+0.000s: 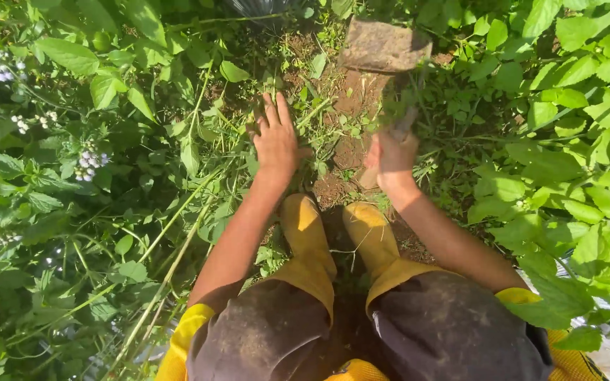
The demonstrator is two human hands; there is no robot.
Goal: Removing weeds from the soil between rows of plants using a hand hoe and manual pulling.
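Closed tight, my right hand (393,156) has its grip on the handle of a hoe (384,48), whose flat blade stands raised over the strip of bare soil (351,152) ahead, while my left hand (274,137) is open, fingers spread, pressing down among the weeds (199,152). Nearest me are my yellow boots (337,236), toes at the edge of that soil. To do this well, I judge the blade should land well clear of my left fingers and boots, so I would draw that hand back. Blur hides most of the handle, and leaves on both sides cover the ground.
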